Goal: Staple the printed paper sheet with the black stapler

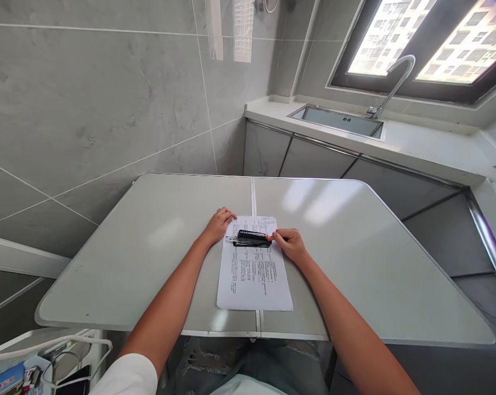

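Observation:
A sheet of printed paper (254,285) lies on the white table, its text running sideways to me. Across its upper part lies a black stapler (252,236), with a silver strip jutting out from its left end. My right hand (291,244) pinches the stapler's right end, where a small orange-red part shows at the fingertips. Resting on the table, my left hand (221,222) has its fingers laid out at the paper's upper left corner. It is apart from the stapler and holds nothing that I can see.
The folding table (157,252) has a seam down its middle. Behind it on the right are a counter with a sink (338,120), a faucet (392,88) and a window. A tiled wall stands at the left. A white rack (54,351) with small items sits below the table's left corner.

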`<action>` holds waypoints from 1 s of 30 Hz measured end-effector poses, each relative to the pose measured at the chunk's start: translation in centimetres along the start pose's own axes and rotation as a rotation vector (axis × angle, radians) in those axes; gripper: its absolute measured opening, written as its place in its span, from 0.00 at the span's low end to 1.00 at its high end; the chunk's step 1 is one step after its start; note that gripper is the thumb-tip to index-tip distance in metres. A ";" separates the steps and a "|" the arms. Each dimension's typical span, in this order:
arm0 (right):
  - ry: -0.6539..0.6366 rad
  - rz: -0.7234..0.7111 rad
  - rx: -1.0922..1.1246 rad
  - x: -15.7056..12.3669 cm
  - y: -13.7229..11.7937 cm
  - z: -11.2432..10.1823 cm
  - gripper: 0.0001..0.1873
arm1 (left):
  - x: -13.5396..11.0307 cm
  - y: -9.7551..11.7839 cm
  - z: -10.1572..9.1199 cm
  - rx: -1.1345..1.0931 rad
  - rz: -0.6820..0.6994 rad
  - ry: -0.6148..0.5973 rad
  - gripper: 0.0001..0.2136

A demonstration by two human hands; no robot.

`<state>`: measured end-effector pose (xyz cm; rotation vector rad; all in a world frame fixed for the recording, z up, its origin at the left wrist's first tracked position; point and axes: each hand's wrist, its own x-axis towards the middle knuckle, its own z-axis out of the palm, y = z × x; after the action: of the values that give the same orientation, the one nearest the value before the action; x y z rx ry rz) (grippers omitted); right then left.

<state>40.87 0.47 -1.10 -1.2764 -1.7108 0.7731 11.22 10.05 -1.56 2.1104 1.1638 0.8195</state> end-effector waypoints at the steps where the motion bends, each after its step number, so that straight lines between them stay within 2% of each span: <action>1: 0.033 -0.036 -0.005 0.1 -0.4 0.0 0.26 | 0.0 0.1 0.0 -0.024 -0.008 0.008 0.14; 3: 0.077 -0.124 -0.022 0.3 -1.4 0.3 0.22 | -0.1 0.2 -0.1 -0.072 -0.018 0.027 0.14; 5: 0.035 -0.203 -0.084 0.6 -2.4 0.8 0.16 | -0.3 0.3 -0.2 -0.154 -0.024 0.072 0.13; 6: -0.015 -0.225 -0.131 0.7 -2.8 1.1 0.18 | -0.4 0.3 -0.3 -0.226 -0.030 0.112 0.12; 8: -0.124 -0.242 -0.232 0.9 -3.3 1.9 0.23 | -0.5 0.4 -0.5 -0.450 -0.053 0.234 0.11; 11: -0.191 -0.264 -0.274 1.0 -3.1 3.0 0.13 | -0.4 0.6 -0.7 -0.953 -0.137 0.423 0.10; 14: -0.100 -0.289 -0.186 0.8 -3.1 3.4 0.09 | -0.3 1.6 -0.3 -1.398 -0.267 0.545 0.10; 16: 0.068 -0.297 -0.141 0.7 -3.5 3.3 0.08 | -0.3 2.7 0.5 -1.563 -0.336 0.576 0.12; 17: 0.175 -0.312 -0.142 0.5 -3.8 3.3 0.08 | -0.3 3.4 1.0 -1.616 -0.358 0.555 0.14; 19: 0.367 -0.400 -0.217 0.3 -4.3 3.2 0.11 | -0.6 4.8 1.9 -1.705 -0.398 0.405 0.20; 21: 0.458 -0.546 -0.381 -0.1 -4.5 3.1 0.17 | -0.9 6.0 2.7 -1.774 -0.466 0.224 0.27; 23: 0.444 -0.694 -0.568 -0.4 -4.3 3.2 0.22 | -1.3 6.8 3.1 -1.812 -0.509 0.110 0.31; 25: 0.379 -0.789 -0.717 -0.6 -4.0 3.3 0.25 | -1.5 7.2 3.2 -1.827 -0.509 0.073 0.31; 28: 0.295 -0.838 -0.839 -0.8 -3.5 3.6 0.25 | -1.6 7.3 3.0 -1.828 -0.494 0.119 0.24; 30: 0.295 -0.849 -0.857 -0.8 -3.4 3.8 0.25 | -1.5 7.3 3.0 -1.828 -0.502 0.148 0.20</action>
<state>36.14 -1.21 -0.10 -0.9168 -2.1284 -0.6761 16.53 4.95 1.53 0.2493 0.4291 1.0780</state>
